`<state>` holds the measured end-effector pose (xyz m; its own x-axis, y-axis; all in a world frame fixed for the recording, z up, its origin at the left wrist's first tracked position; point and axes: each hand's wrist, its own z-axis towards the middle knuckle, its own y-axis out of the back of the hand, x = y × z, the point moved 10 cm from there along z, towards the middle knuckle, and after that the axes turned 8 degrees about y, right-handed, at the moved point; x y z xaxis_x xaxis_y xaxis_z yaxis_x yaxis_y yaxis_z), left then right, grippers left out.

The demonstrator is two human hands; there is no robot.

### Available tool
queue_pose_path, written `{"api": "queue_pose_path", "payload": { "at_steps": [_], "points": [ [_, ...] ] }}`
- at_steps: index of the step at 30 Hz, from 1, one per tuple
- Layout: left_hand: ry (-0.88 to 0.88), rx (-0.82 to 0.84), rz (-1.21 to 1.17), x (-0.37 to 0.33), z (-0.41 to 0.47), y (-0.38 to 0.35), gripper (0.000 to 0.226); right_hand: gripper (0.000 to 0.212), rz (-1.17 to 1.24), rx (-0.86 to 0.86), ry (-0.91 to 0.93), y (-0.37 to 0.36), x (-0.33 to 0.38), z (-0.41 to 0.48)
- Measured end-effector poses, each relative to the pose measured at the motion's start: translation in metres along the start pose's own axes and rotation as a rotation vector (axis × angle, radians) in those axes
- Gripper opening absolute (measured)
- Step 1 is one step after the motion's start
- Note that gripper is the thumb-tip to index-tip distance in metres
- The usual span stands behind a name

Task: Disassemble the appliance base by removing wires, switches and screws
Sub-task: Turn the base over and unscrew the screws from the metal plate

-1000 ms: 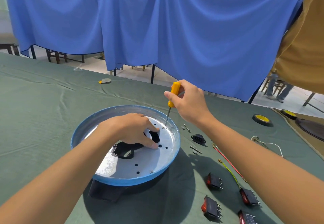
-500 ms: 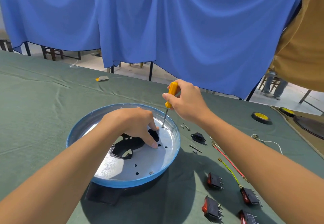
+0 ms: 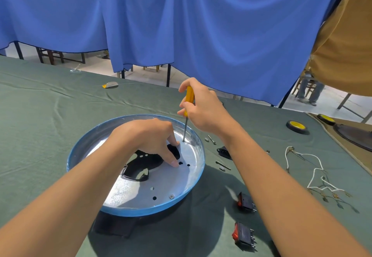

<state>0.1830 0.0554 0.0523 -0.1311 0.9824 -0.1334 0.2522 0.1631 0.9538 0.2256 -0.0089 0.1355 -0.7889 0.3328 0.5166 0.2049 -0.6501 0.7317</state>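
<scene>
A round blue-rimmed metal appliance base (image 3: 69,162) lies on a green-clothed table (image 3: 40,126) — a yellow-handled screwdriver (image 3: 189,97) stands upright inside its far right edge. Right of the base lie metal screws (image 3: 211,139); front-right, black rocker switches (image 3: 244,201); farther right — white wires (image 3: 310,182).

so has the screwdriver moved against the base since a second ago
Yes. The screwdriver in the right hand has shifted slightly inward from the far rim of the base, toward the left hand, and stands more upright.
</scene>
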Motion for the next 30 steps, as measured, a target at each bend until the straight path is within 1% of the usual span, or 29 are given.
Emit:
{"api": "queue_pose_path", "payload": {
  "at_steps": [3,5,6,7,9,10,11,12,14,16,19,20,23,26,28,30],
  "points": [
    [-0.013,-0.010,-0.003,0.000,0.002,0.001,0.059,0.031,0.136,0.000,-0.027,-0.004,0.000,-0.005],
    [-0.022,-0.005,0.008,-0.001,0.002,0.001,0.060,0.039,0.277,-0.070,-0.058,-0.008,-0.001,-0.011],
    [-0.024,0.000,0.014,-0.002,0.002,0.001,0.062,0.039,0.346,-0.129,-0.076,-0.008,-0.003,-0.014],
    [-0.025,0.003,0.017,-0.003,0.002,0.001,0.064,0.034,0.405,-0.193,-0.094,-0.008,-0.006,-0.016],
    [-0.028,0.000,0.021,-0.003,0.001,0.001,0.066,0.018,0.505,-0.288,-0.115,-0.007,-0.010,-0.018],
    [-0.030,-0.003,0.020,-0.002,0.001,0.001,0.066,0.012,0.552,-0.310,-0.120,-0.007,-0.011,-0.018],
    [-0.033,-0.004,0.018,-0.002,0.000,0.001,0.066,0.009,0.595,-0.318,-0.125,-0.008,-0.011,-0.017],
    [-0.037,-0.006,0.018,-0.002,0.000,0.000,0.065,0.013,0.636,-0.320,-0.129,-0.008,-0.012,-0.015],
    [-0.038,-0.012,0.014,-0.002,0.001,0.000,0.065,0.029,0.725,-0.322,-0.131,-0.010,-0.015,-0.013],
    [-0.024,-0.019,-0.001,0.000,0.000,0.001,0.065,0.040,0.776,-0.364,-0.127,-0.010,-0.018,-0.011],
    [-0.013,-0.030,-0.008,0.002,0.000,0.000,0.062,0.045,0.731,-0.460,-0.145,-0.010,-0.020,-0.010],
    [-0.013,-0.030,-0.004,0.002,-0.001,0.000,0.062,0.044,0.709,-0.452,-0.149,-0.012,-0.019,-0.009],
    [-0.001,-0.016,0.002,0.002,0.000,-0.001,0.065,0.035,0.659,-0.356,-0.124,-0.020,-0.011,-0.005],
    [0.001,-0.023,0.001,0.002,0.000,0.000,0.065,0.032,0.586,-0.335,-0.158,-0.014,-0.008,-0.005],
    [0.003,-0.030,-0.006,0.003,0.000,0.000,0.063,0.028,0.383,-0.313,-0.208,-0.002,-0.012,-0.008],
    [0.011,-0.038,-0.009,0.005,0.001,0.000,0.064,0.029,0.142,-0.246,-0.261,0.010,-0.019,-0.011]
  ]
}}
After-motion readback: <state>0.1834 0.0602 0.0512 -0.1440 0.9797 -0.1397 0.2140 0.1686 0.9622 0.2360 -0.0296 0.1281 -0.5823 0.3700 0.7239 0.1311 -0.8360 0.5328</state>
